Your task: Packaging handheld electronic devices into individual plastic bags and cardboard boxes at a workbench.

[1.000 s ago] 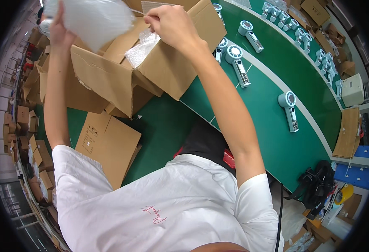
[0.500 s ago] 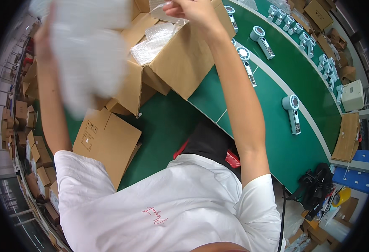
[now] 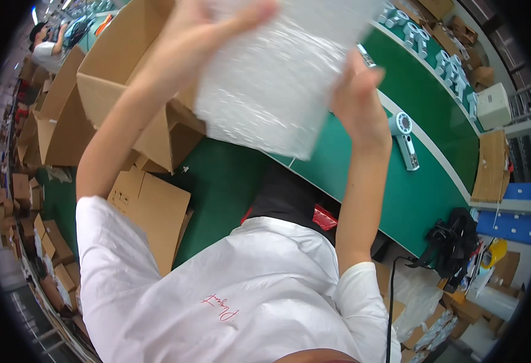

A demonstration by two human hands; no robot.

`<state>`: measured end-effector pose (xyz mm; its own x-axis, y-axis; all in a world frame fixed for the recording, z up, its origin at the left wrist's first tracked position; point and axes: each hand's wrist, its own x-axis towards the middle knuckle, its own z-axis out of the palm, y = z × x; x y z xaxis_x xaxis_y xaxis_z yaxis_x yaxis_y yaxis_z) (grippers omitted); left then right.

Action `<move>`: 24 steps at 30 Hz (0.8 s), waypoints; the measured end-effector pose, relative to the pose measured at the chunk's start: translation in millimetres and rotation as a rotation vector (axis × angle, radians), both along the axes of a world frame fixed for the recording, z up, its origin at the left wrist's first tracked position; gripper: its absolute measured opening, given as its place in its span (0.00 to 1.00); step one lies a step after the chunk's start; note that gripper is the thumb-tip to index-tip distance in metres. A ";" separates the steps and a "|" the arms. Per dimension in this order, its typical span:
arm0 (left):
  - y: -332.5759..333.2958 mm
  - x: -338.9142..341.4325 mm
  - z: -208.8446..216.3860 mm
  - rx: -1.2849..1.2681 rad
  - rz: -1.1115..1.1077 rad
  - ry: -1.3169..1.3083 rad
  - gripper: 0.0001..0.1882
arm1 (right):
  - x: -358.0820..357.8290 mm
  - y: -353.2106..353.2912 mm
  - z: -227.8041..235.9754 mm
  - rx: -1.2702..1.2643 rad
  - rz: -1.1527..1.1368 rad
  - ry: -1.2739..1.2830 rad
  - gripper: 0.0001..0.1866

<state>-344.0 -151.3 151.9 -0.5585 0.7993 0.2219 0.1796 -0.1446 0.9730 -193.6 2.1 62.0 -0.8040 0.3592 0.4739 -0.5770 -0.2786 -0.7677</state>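
A stack or bag of clear bubble wrap [image 3: 271, 85] hangs in front of me, blurred by motion. My left hand [image 3: 211, 30] grips its upper left part, the thumb lying over the front. At its right edge is my right hand [image 3: 362, 112], smeared, with its fingertips partly hidden; whether they pinch the wrap I cannot tell. Behind my left forearm stands an open cardboard box [image 3: 111, 72]. On the green table [image 3: 392, 206] to the right lies a pale blue handheld fan [image 3: 405, 139], its round head toward the far side.
More handheld fans [image 3: 456, 75] line the far side of the curved green belt [image 3: 444, 121]. A flattened carton [image 3: 150, 209] leans below the open box. A black bag [image 3: 453, 248] lies at the table's right end. Another person [image 3: 49, 48] is at far left.
The bubble wrap has moved right, away from the left side, in my left hand. My right hand has come down from the box to the wrap's right edge. The view has shifted.
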 end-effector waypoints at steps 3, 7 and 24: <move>12.7 8.8 -5.9 -0.060 -0.070 0.067 0.29 | 21.6 -33.0 33.0 0.131 -0.503 -0.233 0.34; 35.7 -93.1 -9.1 0.124 -0.353 0.061 0.19 | 104.3 3.4 -23.6 -0.184 -0.797 -0.490 0.32; 10.7 -192.0 -55.1 -0.814 -0.536 0.839 0.24 | 306.3 53.7 -196.5 -0.683 -0.489 -0.486 0.36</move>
